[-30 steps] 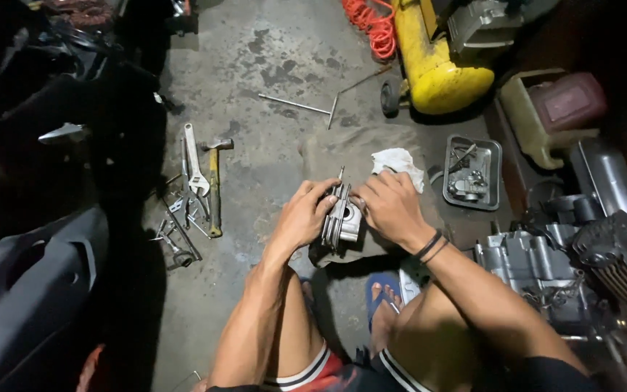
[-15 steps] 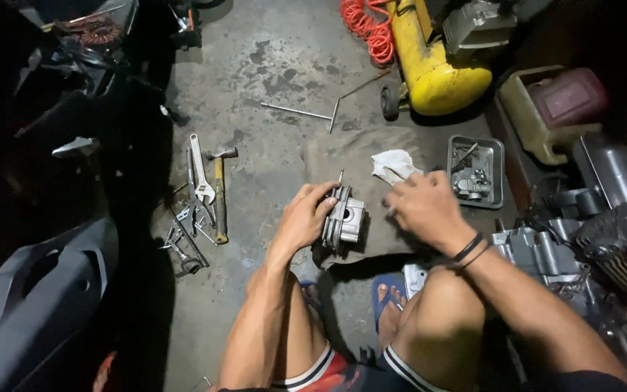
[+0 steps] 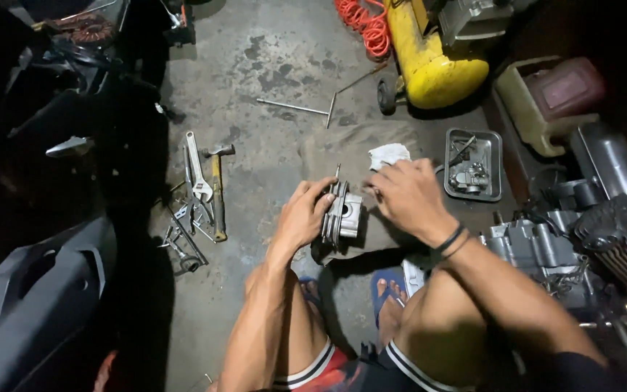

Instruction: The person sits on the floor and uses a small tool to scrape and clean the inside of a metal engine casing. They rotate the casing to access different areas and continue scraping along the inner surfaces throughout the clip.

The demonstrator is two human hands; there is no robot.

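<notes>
My left hand (image 3: 302, 218) gripped the metal engine cylinder (image 3: 344, 214); my right hand (image 3: 408, 196) hovered beside it, fingers perhaps pinching something small. Next I needed a steady hold.

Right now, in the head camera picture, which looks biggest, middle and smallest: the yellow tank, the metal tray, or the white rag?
1. Yellow tank, clearly the biggest, though its top is cut off by the picture's edge.
2. Metal tray, middle.
3. White rag, smallest; the right hand may hide part of it.
</notes>
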